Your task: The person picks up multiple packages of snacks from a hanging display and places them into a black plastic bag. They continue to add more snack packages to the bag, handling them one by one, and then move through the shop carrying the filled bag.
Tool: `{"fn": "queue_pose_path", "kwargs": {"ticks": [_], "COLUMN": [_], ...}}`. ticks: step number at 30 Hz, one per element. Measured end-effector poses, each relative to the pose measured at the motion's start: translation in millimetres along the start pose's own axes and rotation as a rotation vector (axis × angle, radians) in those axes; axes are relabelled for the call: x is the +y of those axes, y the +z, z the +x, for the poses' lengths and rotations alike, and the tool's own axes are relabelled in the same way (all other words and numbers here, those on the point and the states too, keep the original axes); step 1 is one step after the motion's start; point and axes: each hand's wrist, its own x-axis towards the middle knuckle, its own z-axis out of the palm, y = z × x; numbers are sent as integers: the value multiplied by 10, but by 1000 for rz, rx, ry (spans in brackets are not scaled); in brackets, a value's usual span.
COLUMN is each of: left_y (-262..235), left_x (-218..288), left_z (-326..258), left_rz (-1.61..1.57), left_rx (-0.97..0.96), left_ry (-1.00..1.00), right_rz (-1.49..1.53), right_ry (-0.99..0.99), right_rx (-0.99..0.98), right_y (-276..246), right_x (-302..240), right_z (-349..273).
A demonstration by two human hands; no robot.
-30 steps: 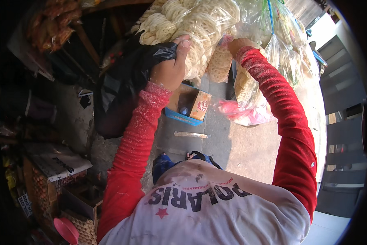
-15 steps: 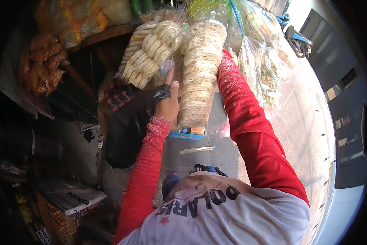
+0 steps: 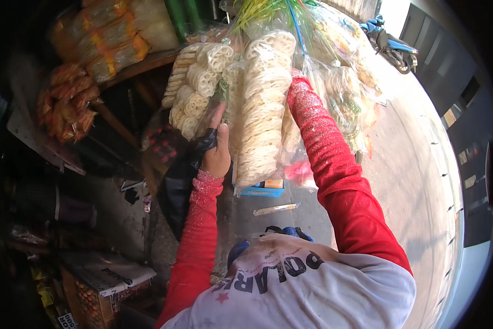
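A long clear bag of pale ring-shaped crackers [image 3: 265,109] hangs in front of me. My left hand [image 3: 217,151] is beside its left edge, thumb and a finger pointing upward. A black plastic bag [image 3: 179,189] hangs from that hand, bunched at the fingers. Just above the fingertips is another clear bag of coiled crackers [image 3: 194,96]. My right arm, in a red sleeve [image 3: 334,148], reaches up along the right side of the long cracker bag. The right hand itself is hidden behind plastic at the sleeve's end.
More clear snack bags [image 3: 342,93] hang at the right under green and yellow strips. Orange packets [image 3: 68,101] hang at the left by a wooden edge. A blue box [image 3: 263,191] stands below the crackers. A motorbike [image 3: 394,52] is parked at far right.
The view has shifted slightly. The long cracker bag now hangs lower and closer to me, and the black bag has swung and folded narrower beside my left arm.
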Motion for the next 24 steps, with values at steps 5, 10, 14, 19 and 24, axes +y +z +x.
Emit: {"fn": "queue_pose_path", "kwargs": {"ticks": [5,10,14,19,24], "left_y": [-54,-127,62,-49,-88], "left_x": [366,306,125,-190,45], "left_z": [-112,-54,-34,-73,99], "left_rz": [334,345,459,525,149], "left_rx": [61,22,-40,-64,-13], "left_ry": [127,108,116,65,-155], "right_rz": [38,143,60,243,353], "right_ry": [-259,-515,-672,-655,-546], "right_rx": [-30,-132,-146,-481,-399], "right_y": [-623,-1436,-1646,-1815,-1683], "right_x": [-59,-169,217,-74,-140], "right_z": [-376,-758,-358,-511,-337]}}
